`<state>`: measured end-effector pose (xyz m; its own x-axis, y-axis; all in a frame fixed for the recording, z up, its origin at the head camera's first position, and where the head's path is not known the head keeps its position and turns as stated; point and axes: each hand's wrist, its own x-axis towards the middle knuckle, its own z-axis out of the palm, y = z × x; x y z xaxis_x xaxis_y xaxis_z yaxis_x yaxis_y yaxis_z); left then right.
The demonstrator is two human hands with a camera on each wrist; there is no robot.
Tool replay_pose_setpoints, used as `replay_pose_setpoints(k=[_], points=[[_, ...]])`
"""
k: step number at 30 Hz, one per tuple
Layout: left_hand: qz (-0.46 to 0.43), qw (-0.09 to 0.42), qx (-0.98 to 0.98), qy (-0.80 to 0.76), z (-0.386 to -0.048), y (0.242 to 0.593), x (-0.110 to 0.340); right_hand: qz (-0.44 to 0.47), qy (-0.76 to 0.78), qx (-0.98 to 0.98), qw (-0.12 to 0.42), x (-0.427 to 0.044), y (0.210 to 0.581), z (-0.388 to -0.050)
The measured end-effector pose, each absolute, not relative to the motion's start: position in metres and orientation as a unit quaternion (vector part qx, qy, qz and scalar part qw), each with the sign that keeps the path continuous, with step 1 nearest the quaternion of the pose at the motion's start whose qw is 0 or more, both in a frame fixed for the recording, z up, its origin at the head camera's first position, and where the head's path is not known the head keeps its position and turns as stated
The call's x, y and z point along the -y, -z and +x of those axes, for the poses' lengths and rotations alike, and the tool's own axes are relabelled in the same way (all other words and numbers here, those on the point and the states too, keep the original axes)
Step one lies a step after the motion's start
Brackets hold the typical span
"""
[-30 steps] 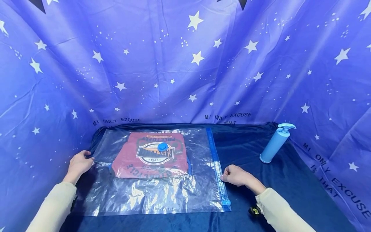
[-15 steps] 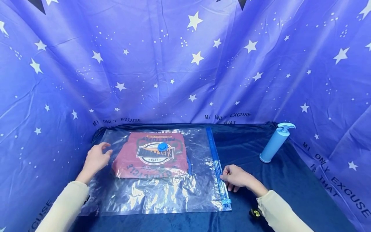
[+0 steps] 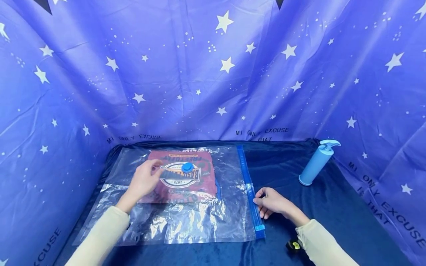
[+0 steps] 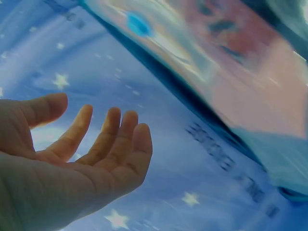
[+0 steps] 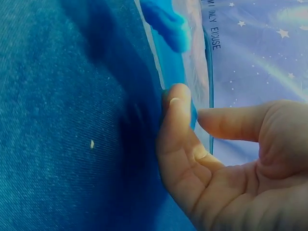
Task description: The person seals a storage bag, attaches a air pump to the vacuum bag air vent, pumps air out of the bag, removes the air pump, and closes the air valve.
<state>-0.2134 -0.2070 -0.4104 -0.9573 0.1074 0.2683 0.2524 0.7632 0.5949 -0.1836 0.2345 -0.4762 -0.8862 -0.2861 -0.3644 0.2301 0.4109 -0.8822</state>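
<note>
A clear vacuum storage bag (image 3: 193, 229) lies flat, with a folded pink printed T-shirt (image 3: 203, 186) inside. On its upper face sits a round blue valve cap (image 3: 187, 167). My left hand (image 3: 144, 181) is over the shirt, just left of the cap. Its fingers are loosely bent and empty in the left wrist view. My right hand (image 3: 274, 202) is at the bag's blue zip edge (image 3: 247, 177), which it pinches between thumb and index finger (image 5: 177, 103). The blue zip slider (image 3: 259, 227) sits near the front end of that edge.
A light-blue hand pump (image 3: 314, 164) stands upright at the back right on the dark blue cloth (image 3: 279, 166). Purple star-printed curtains (image 3: 199, 74) enclose the back and sides. A small black and yellow object (image 3: 293, 245) shows beside the right sleeve.
My left hand has moved rightward from the bag's left edge to over the shirt, near the valve cap. My right hand stays at the zip edge.
</note>
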Motion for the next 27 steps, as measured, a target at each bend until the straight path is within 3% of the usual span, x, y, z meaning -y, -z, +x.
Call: replay_pose_setpoints(k=[16,27], points=[[-0.191,0.068,0.908,0.366,-0.193,0.394,0.124,-0.02,0.582,-0.771,0.258,-0.231,0.471,-0.191],[-0.282,0.009,0.883,0.375,-0.163,0.393,0.079,-0.02,0.614,-0.746,0.258,-0.217,0.455,-0.2]])
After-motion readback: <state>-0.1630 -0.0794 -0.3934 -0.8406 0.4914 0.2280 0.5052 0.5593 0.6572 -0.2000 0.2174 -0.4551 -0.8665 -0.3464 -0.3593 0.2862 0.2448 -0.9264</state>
